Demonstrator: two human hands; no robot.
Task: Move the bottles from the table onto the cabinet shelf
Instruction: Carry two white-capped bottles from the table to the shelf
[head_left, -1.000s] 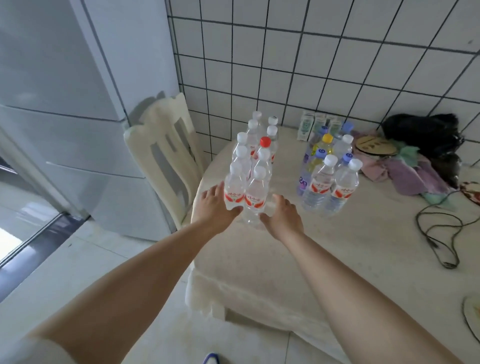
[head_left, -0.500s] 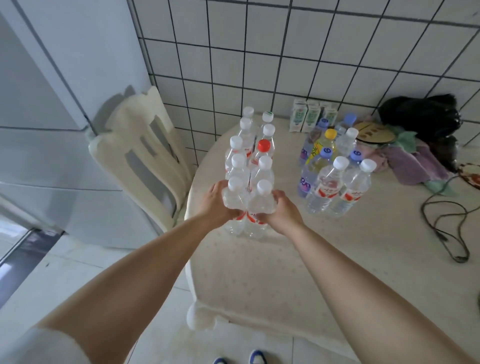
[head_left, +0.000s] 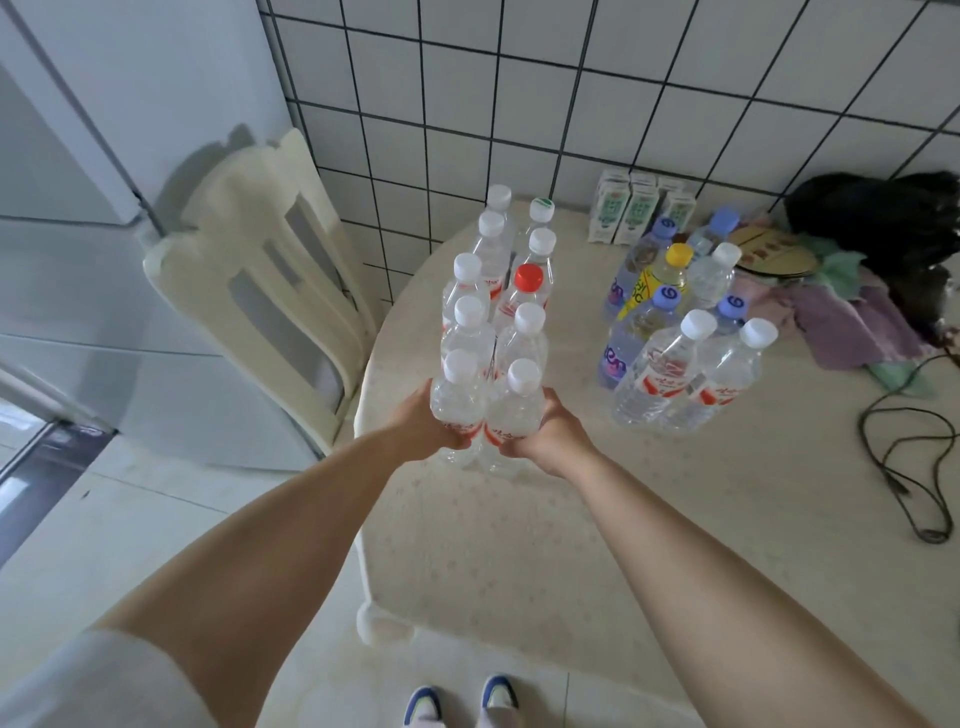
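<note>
At the near end of a double row of bottles (head_left: 493, 291) on the table (head_left: 675, 519), two white-capped bottles stand side by side. The left hand (head_left: 421, 423) wraps the left bottle (head_left: 457, 400), and the right hand (head_left: 550, 431) wraps the right bottle (head_left: 511, 410). Both are upright and touch each other. A red-capped bottle (head_left: 524, 291) stands farther back. More bottles (head_left: 680, 332) stand well to the right, near cartons (head_left: 639, 208), cloths (head_left: 852, 322) and a cable (head_left: 914, 467). A chair (head_left: 260, 291) is left of the table.

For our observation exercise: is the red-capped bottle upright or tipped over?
Upright. The red-capped bottle stands among the white-capped bottles, cap on top, body below it.
</note>
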